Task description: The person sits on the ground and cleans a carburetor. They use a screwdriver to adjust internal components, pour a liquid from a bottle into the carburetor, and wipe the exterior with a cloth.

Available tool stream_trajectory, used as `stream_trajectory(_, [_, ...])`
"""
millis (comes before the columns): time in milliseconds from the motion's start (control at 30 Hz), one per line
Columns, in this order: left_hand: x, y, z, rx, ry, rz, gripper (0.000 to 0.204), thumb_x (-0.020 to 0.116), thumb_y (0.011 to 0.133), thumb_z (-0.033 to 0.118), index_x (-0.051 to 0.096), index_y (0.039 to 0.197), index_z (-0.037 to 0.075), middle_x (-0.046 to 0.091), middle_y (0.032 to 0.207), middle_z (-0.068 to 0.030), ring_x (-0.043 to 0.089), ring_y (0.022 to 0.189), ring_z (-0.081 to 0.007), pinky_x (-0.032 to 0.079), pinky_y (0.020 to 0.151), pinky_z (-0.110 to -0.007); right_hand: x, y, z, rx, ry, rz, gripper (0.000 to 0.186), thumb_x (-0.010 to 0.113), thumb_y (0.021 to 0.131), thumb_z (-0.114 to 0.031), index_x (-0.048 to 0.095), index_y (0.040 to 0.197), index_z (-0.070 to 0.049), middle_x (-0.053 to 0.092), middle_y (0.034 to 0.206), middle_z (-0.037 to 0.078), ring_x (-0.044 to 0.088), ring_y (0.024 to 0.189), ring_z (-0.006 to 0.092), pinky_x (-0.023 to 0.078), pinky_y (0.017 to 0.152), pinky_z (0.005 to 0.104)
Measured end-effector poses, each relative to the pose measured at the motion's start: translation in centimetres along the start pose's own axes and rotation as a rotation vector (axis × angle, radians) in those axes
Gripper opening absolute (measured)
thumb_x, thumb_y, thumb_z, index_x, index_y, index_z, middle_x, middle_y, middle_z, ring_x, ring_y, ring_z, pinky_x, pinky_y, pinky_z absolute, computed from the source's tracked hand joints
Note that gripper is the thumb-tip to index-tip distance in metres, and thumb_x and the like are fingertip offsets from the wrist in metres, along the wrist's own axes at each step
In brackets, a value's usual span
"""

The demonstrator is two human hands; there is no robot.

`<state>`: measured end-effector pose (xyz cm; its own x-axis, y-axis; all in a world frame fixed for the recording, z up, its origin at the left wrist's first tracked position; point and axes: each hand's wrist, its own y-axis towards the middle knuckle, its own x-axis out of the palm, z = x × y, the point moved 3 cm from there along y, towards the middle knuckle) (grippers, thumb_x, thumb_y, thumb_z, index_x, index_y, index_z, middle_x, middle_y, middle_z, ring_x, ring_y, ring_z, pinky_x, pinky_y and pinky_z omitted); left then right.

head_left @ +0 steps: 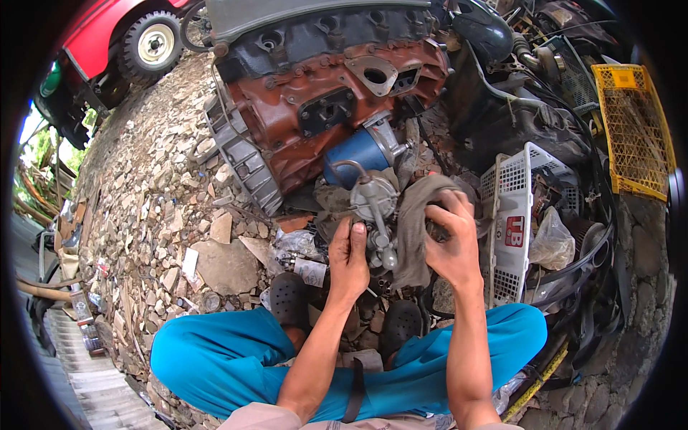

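Note:
A grey metal engine part (pixel 374 201) with a round ribbed cover and a thin curved pipe is held up in front of the engine. My left hand (pixel 349 259) is closed around its left side, thumb pointing up. In my right hand (pixel 453 236) is a grey-brown rag (pixel 413 236), bunched against the part's right side, its folds hiding some of it. Just behind the part is a blue cylindrical filter (pixel 356 154), fixed to the rust-red engine block (pixel 279 115). Some of the left fingers are hidden behind the part.
Stones and rubble (pixel 165 179) cover the ground on the left, with a flat stone (pixel 228 266) near my foot. At the right, a white plastic crate (pixel 510 236) holds parts and a plastic bag. Farther off are a yellow crate (pixel 608 129) and a red vehicle's wheel (pixel 154 44).

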<state>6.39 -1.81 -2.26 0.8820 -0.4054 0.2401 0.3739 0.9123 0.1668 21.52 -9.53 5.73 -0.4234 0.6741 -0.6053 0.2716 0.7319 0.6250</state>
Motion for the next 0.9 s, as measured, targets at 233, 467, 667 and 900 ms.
stream_trajectory(233, [-0.8, 0.3, -0.6, 0.0, 0.11, -0.131, 0.036, 0.05, 0.106, 0.035, 0.061, 0.108, 0.0, 0.055, 0.087, 0.0009, 0.044, 0.081, -0.0072, 0.039, 0.073, -0.025, 1.2, -0.6, 1.7, 0.077, 0.307, -0.345, 0.031, 0.065, 0.069, 0.009, 0.06, 0.1, 0.006, 0.06, 0.112, 0.02, 0.056, 0.104, 0.0392, 0.047, 0.09, 0.0424])
stream_trajectory(467, [-1.2, 0.8, -2.4, -0.078, 0.156, -0.241, 0.032, 0.054, 0.105, 0.029, 0.062, 0.108, -0.001, 0.058, 0.087, -0.0004, 0.045, 0.082, -0.0082, 0.04, 0.076, -0.026, 2.4, -4.0, 4.8, 0.171, 0.336, -0.391, 0.038, 0.064, 0.067, 0.006, 0.056, 0.104, 0.01, 0.056, 0.113, 0.026, 0.057, 0.109, 0.0406, 0.048, 0.091, 0.0433])
stream_trajectory(667, [-0.6, 0.8, -0.7, -0.119, 0.094, -0.251, 0.032, 0.054, 0.104, 0.03, 0.063, 0.108, -0.001, 0.055, 0.086, 0.0023, 0.043, 0.082, -0.007, 0.041, 0.075, -0.027, 2.0, -3.2, 3.6, 0.255, 0.31, -0.346, 0.025, 0.065, 0.068, 0.005, 0.06, 0.093, 0.007, 0.065, 0.103, 0.019, 0.065, 0.098, 0.0355, 0.051, 0.087, 0.037])
stream_trajectory(900, [-1.0, 0.5, -0.4, -0.152, 0.005, -0.168, 0.034, 0.055, 0.104, 0.033, 0.065, 0.11, 0.001, 0.063, 0.092, 0.002, 0.05, 0.088, -0.0063, 0.043, 0.08, -0.025, 1.5, -3.0, 1.7, 0.233, 0.462, -0.225, 0.02, 0.063, 0.072, 0.009, 0.058, 0.091, 0.007, 0.064, 0.101, 0.018, 0.065, 0.095, 0.0347, 0.051, 0.085, 0.0361])
